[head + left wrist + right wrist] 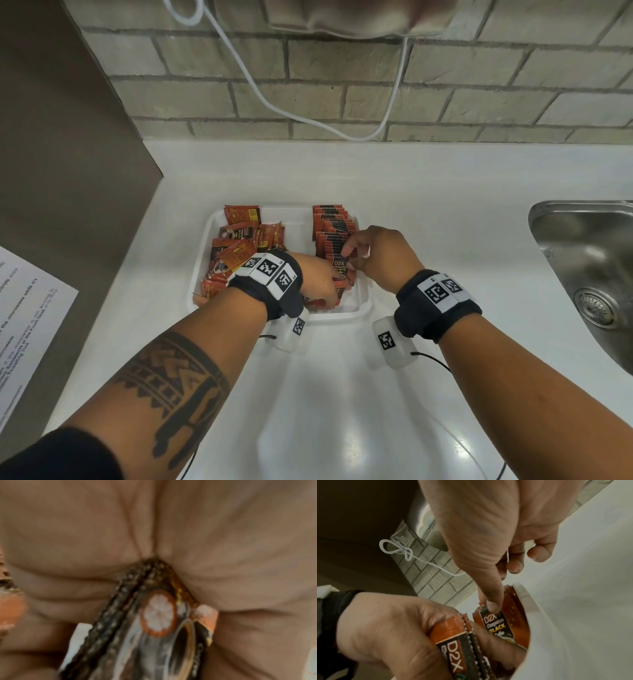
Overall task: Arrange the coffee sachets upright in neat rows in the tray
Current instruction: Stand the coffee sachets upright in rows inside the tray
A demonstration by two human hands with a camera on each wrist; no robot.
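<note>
Mid-fill: the left hand (317, 286) grips a small bunch of D2X coffee sachets (462, 639) at the white tray (363, 305)'s 6 o'clock edge. The right hand (380, 255) pinches the front sachet (340, 269) of the upright row (334, 229) at 3 o'clock. Next I'd guess: slot another in snug, then tackle the loose heap (236, 250) at 9.

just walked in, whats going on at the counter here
A person is sorting coffee sachets in a white tray on the counter. The left hand grips a small bunch of sachets at the tray's near edge. The right hand pinches the front sachet of an upright row on the tray's right side. A loose pile still fills the left side.
</note>
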